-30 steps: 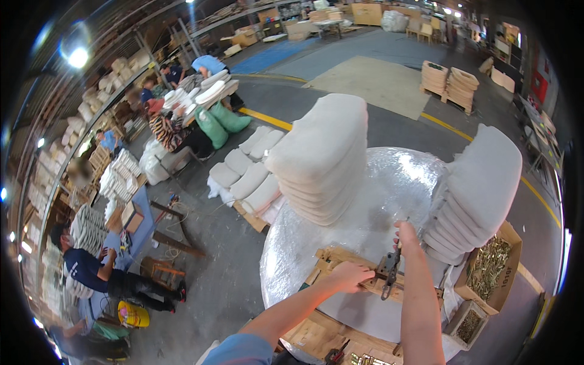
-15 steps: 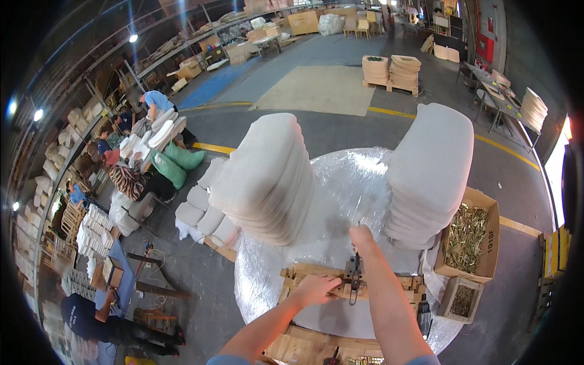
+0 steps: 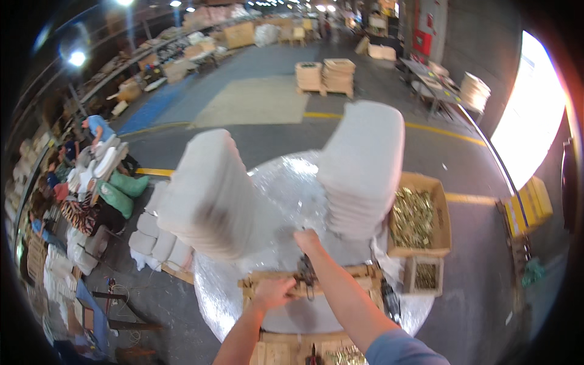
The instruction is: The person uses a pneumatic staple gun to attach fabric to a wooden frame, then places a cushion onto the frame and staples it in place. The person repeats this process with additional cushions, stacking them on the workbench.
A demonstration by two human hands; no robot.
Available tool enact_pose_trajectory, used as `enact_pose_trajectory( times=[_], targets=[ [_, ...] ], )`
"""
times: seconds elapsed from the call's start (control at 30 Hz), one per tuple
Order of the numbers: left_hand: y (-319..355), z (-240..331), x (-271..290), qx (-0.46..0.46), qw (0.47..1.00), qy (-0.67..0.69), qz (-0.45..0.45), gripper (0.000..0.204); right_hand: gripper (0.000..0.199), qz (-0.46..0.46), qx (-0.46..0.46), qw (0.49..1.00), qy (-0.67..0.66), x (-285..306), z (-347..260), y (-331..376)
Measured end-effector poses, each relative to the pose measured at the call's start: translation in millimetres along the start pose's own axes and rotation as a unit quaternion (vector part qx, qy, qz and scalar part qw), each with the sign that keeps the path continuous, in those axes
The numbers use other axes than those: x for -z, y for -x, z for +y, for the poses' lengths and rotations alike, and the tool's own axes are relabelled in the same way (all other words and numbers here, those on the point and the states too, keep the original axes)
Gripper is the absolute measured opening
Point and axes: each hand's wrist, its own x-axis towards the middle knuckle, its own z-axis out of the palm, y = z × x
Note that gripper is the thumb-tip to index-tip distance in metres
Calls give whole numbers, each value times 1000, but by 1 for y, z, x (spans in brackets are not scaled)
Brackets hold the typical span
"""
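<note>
Grip first: your left hand (image 3: 272, 292) is closed over the wooden frame (image 3: 316, 286) at the near edge of the round foil-covered surface (image 3: 292, 182), likely bracing it; your right hand (image 3: 307, 240) reaches just past a dark metal tool (image 3: 306, 275) on that frame, grip state unclear; two tall stacks of white cushions (image 3: 210, 194) stand behind; two boxes of brass hardware (image 3: 417, 216) sit at the right edge.

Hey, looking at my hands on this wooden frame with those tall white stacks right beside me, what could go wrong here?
1. The left hand grips the pale wooden frame close to the dark metal tool, so fingers might get caught.
2. The right hand reaches toward the two tall stacks of white cushions; a bump may topple them.
</note>
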Motion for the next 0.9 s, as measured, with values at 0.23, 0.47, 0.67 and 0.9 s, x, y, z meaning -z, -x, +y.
enact_pose_trajectory(
  times=[0.23, 0.47, 0.67, 0.9],
  targets=[
    [8, 3, -19, 14, 998, -34, 48, 62, 54, 104, 132, 960, -223, 23, 63, 102],
    [9, 16, -15, 46, 997, -31, 47, 60, 42, 512, 126, 850, 0, 149, 188, 195],
    [33, 40, -73, 77, 942, -37, 326, 81, 41, 428, 78, 900, 29, 173, 273, 211],
    [113, 3, -158, 279, 872, 168, 366, 86, 77, 232, 100, 965, 63, 136, 293, 266]
  ],
)
